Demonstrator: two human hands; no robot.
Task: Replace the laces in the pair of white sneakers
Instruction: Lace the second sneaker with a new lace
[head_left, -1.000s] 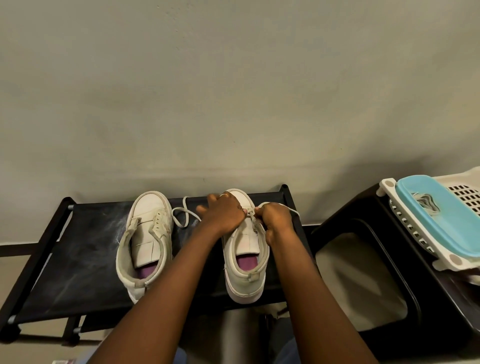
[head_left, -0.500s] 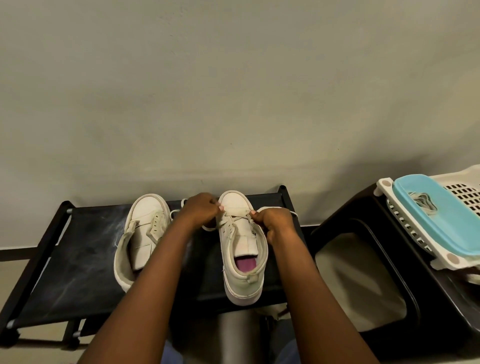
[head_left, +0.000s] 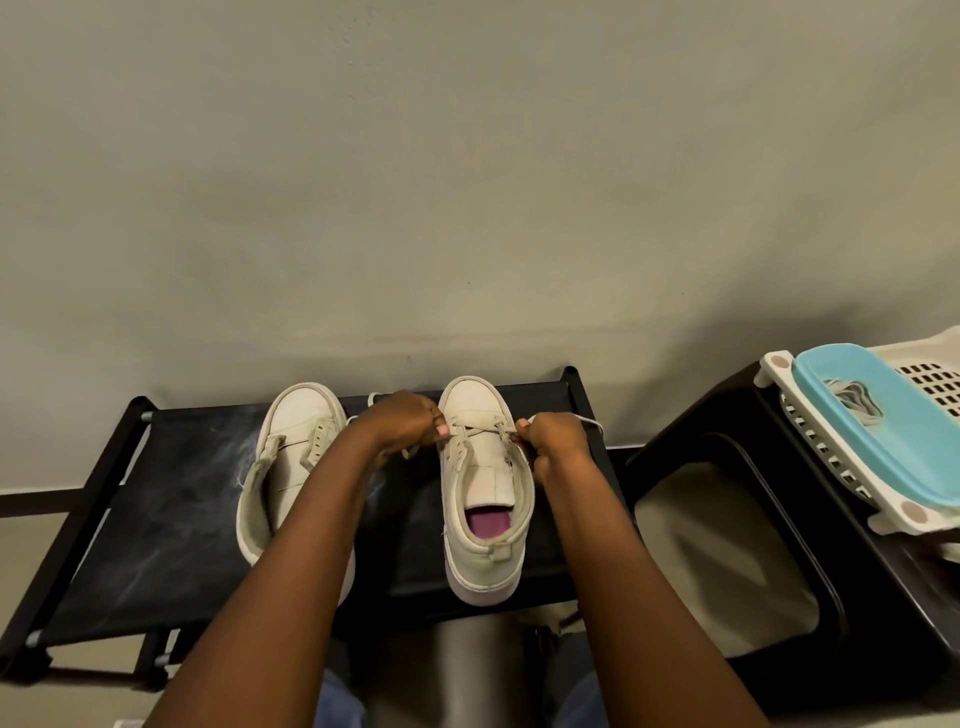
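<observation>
While the lace (head_left: 477, 430) crosses only the far eyelets of the right sneaker (head_left: 485, 499), the step in hand looks to be drawing that first crossing snug. This sneaker stands on the black bench (head_left: 156, 519), toe towards the wall. The left sneaker (head_left: 293, 457) stands beside it and apart, its eyelets bare. The left hand (head_left: 402, 423) pinches the lace at the left eyelet row, its fingers (head_left: 441, 429) curled on the strand. The right hand (head_left: 553, 439) is clenched on the other end at the right row, and a loose tail (head_left: 592, 420) trails away to the far right.

To do this well, I judge both ends should be pulled outward with even force, so the tails come out equal and the flat lace lies untwisted over the tongue. The shoe is light and nothing holds it down, so a lopsided tug could swing or tip it. Each end can then go to the next eyelet nearer the person.

A second ago the left hand lay over this sneaker's toe and the hands almost met above the tongue. Now they are spread to either side and the crossing shows. The white loop then seen between the sneakers is mostly hidden behind the left hand.
</observation>
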